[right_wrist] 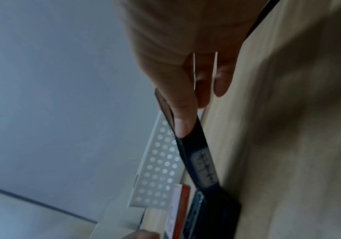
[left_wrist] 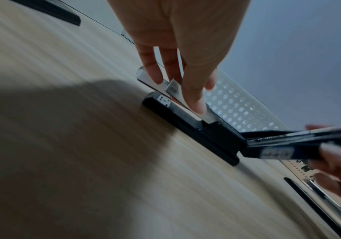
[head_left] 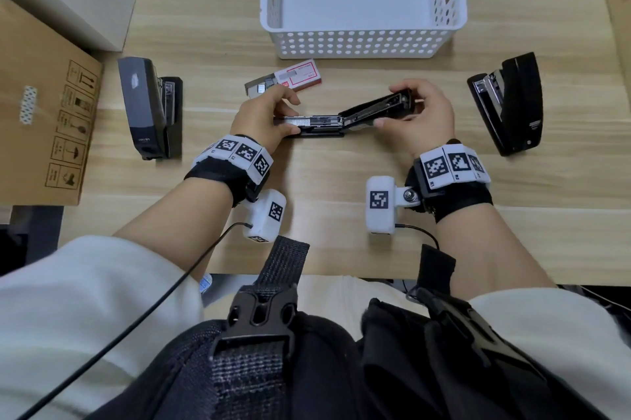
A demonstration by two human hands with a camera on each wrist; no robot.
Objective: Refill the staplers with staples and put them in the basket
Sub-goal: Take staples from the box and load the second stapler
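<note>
A: Status on the refill job?

B: Early, I'd say. Basket (head_left: 362, 40) at the far edge of the surface (head_left: 341, 214) has no stapler in it. Three staplers out: one on its side at left (head_left: 150, 108), one at right (head_left: 508, 105) w/ metal showing, looks part open but can't tell if loaded. Third, the open stapler (head_left: 341, 119), sits centre, between both hands, just in front of the staple box (head_left: 285, 78).

A: Is that one loaded?

B: A silver strip lies in the front of its channel in the head view, so prob. staples going in right now. Lid not shut yet. Then it goes to the basket, and likely the other 2 need the same.

A: Hands?

B: Left hand (head_left: 263, 112): fingers (left_wrist: 194, 100) curled down, pinching at the tray end of the open stapler, thumb on the near side. Base is flat on the surface.

A: And right?

B: Right hand (head_left: 420, 115) grips the swung-back top arm, thumb along the near side, fingers (right_wrist: 183, 116) wrapped over the far side, holding it raised off the surface. Neither hand is slack.

A: Box?

B: Drawer slid partway out, just behind the left hand, not touched.
</note>
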